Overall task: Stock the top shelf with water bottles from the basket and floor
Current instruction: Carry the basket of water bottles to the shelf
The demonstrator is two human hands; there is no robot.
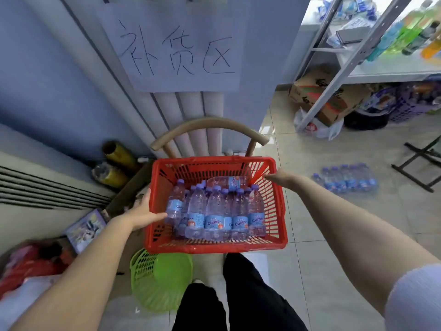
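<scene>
The floor is glossy pale tile with thin grout lines, and it lies open to the right of the right hand and back toward the person's legs. Beyond and to the right of that hand stands the shelf, a rack of grey perforated metal uprights and flat white boards.

Between the two hands is the red basket, a rectangular tub of hard plastic with slotted walls and a thick smooth rim, its long sides running away from the person. Just past its far edge curves the bent wooden back of a chair. On the floor, right of the right hand and well apart from it, lies a pack of bottles wrapped in clear film, caps pointing away. Below the left hand, near the person's feet, a round green basket of latticed plastic lies tipped on its side.

Inside the red basket the water bottles are clear ribbed plastic with purple caps and blue labels. Most lean side by side, caps toward the far wall, while one bottle lies crosswise behind them.

The left hand grips the left rim, thumb outside and fingers curled over into the basket. The right hand closes on the rim at the far right corner.
</scene>
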